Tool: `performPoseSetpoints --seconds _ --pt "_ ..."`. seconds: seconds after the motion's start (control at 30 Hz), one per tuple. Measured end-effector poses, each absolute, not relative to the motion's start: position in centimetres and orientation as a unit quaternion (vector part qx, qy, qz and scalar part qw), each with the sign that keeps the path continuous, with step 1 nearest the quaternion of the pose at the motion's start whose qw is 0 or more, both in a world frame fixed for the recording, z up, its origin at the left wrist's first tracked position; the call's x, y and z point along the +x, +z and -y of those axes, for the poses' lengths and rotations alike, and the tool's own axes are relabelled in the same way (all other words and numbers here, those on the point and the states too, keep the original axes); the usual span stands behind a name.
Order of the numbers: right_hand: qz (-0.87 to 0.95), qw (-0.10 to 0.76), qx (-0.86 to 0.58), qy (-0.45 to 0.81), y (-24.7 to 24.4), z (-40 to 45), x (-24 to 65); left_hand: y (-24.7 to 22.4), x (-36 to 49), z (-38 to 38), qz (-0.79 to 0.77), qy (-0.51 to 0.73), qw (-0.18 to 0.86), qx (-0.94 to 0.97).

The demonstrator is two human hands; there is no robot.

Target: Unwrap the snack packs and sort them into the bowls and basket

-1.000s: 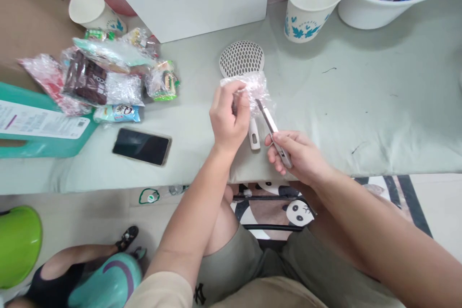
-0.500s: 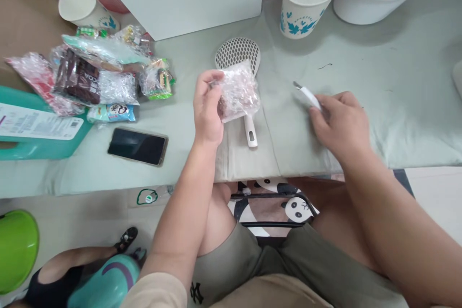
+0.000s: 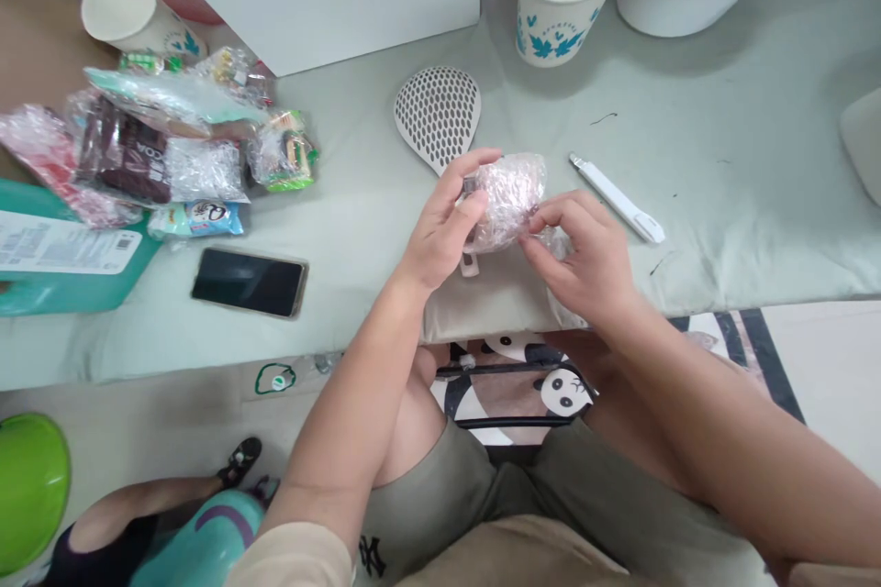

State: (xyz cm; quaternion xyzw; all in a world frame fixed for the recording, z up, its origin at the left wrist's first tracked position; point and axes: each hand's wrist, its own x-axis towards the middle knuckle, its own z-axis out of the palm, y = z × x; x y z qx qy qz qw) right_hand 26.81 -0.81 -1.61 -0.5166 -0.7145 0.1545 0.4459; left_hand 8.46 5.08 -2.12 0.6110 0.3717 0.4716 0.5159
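A small bundle in bubble wrap [image 3: 513, 193] is held up over the table's front part; what lies inside the wrap cannot be made out. My left hand [image 3: 447, 225] grips its left side between thumb and fingers. At its lower right edge, my right hand [image 3: 582, 248] pinches the wrapping with thumb and fingertips. A white utility knife [image 3: 616, 197] lies on the tablecloth right of my hands, its metal tip pointing up and left. Behind the bundle lies a grey perforated skimmer [image 3: 439, 115], its handle partly covered by my left hand and the bundle.
Wrapped snacks [image 3: 165, 142] are heaped on the left, with a phone [image 3: 250, 282] in front of them. A paper cup [image 3: 568, 5] and a white tub [image 3: 678, 5] stand at the back. Another person's arm [image 3: 144, 500] shows at lower left, below the table [image 3: 358, 293].
My right hand has put down the utility knife and moved left onto the bubble-wrapped bundle. My left hand has shifted right with the bundle. The view has shifted slightly.
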Motion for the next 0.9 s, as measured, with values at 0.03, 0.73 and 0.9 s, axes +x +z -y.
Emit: performPoseSetpoints --seconds 0.03,0.73,0.9 --pt "0.716 0.455 -0.506 0.158 -1.6 0.8 26.9 -1.9 8.5 -5.0 -0.374 0.465 0.546 0.588" --pt "0.844 0.384 -0.327 0.182 -0.4 2.2 27.1 -3.0 6.3 -7.5 -0.412 0.556 0.553 0.464" --pt "0.756 0.461 -0.431 0.172 -0.3 1.3 28.3 -2.1 6.1 -6.6 -0.379 0.465 0.565 0.567"
